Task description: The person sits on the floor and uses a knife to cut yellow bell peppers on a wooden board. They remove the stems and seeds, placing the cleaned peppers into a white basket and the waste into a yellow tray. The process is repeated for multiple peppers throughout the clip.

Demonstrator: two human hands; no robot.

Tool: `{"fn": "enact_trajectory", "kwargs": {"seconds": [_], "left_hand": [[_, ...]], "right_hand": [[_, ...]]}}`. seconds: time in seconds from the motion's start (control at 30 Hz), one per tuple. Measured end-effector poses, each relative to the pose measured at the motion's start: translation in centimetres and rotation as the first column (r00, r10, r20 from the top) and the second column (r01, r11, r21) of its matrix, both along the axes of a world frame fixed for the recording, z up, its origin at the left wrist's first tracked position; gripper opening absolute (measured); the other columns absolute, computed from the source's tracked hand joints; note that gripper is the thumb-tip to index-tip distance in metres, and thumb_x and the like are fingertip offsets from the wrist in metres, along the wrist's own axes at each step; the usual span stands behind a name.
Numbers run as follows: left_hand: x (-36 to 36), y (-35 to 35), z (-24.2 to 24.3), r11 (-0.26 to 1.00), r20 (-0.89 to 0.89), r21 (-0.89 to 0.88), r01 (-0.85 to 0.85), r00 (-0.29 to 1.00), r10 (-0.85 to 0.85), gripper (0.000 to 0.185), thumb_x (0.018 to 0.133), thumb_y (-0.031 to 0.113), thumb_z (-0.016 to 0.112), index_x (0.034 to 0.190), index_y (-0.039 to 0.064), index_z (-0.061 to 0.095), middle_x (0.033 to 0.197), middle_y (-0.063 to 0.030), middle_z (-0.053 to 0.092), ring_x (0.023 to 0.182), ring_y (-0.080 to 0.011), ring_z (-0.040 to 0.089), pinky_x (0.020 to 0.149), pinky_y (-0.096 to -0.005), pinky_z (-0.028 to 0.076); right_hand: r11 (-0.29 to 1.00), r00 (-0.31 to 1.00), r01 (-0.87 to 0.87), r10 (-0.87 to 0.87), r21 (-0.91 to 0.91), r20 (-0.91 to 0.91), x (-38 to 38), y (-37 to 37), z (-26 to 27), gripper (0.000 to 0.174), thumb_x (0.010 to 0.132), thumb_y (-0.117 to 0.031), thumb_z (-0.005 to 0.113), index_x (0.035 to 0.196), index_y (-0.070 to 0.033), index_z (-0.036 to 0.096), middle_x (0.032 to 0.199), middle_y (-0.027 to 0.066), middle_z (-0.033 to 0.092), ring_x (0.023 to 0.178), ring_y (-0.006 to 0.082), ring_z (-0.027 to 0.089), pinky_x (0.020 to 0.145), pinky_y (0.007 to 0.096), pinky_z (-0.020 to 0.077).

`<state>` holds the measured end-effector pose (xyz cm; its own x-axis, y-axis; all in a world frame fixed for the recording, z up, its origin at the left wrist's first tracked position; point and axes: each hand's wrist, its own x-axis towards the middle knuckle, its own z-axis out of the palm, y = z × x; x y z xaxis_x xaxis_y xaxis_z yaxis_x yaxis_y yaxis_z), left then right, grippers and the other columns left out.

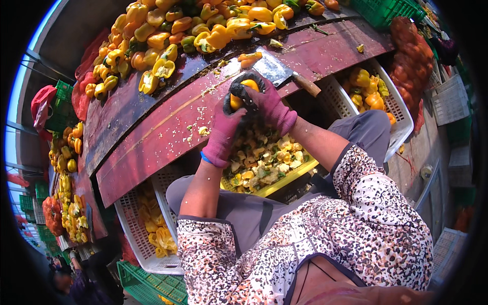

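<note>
A yellow-orange bell pepper [250, 84] is gripped between my two gloved hands, above the near edge of the red board [160, 131]. It shows in two patches between dark fingers; I cannot tell whether it is whole or split. My left hand [228, 116] wraps it from the left and below, and my right hand [265, 95] from the right and above. Both gloves are purple-pink with blackened fingers. Just beyond lies a cleaver [273, 68] with a wooden handle, beside an orange pepper piece [249, 60]. Below my hands is a yellow crate [291, 176] of pepper cores and scraps.
A heap of yellow and orange peppers [156, 38] covers the far board. White crates [143, 244] [400, 126] with pepper pieces flank my legs. A red mesh sack [411, 65] stands at right. Pale seeds dot the board. Another person [82, 280] is at lower left.
</note>
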<state>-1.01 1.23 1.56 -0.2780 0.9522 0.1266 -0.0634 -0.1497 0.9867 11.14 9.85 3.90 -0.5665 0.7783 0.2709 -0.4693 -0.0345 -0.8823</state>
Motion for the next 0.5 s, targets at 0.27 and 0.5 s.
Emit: {"fn": "enact_trajectory", "kwargs": {"seconds": [0.27, 0.5], "left_hand": [[1.3, 0.4, 0.5, 0.987, 0.002, -0.102, -0.121, 0.993, 0.122, 0.051, 0.083, 0.000, 0.065, 0.131, -0.004, 0.048, 0.122, -0.0113, 0.059, 0.108, -0.0181, 0.057, 0.095, -0.0310, 0.047], [-0.5, 0.3, -0.5, 0.996, 0.115, 0.004, 0.093, 0.989, -0.093, 0.055, 0.080, -0.002, 0.068, 0.131, -0.002, 0.048, 0.119, -0.0079, 0.060, 0.107, -0.0170, 0.059, 0.095, -0.0319, 0.048]], "right_hand": [[0.939, 1.000, -0.003, 0.004, -0.345, 0.004, -1.0, 0.8, -0.2, 0.019, 0.096, -0.024, 0.055, 0.107, -0.008, 0.057, 0.093, 0.0006, 0.062, 0.082, 0.0094, 0.061, 0.073, 0.0254, 0.0509], [0.920, 0.998, -0.057, 0.066, -0.387, 0.010, -0.9, 0.3, -0.1, 0.024, 0.095, -0.031, 0.055, 0.104, -0.009, 0.058, 0.096, 0.0042, 0.062, 0.083, 0.0167, 0.063, 0.071, 0.0300, 0.0529]]}}
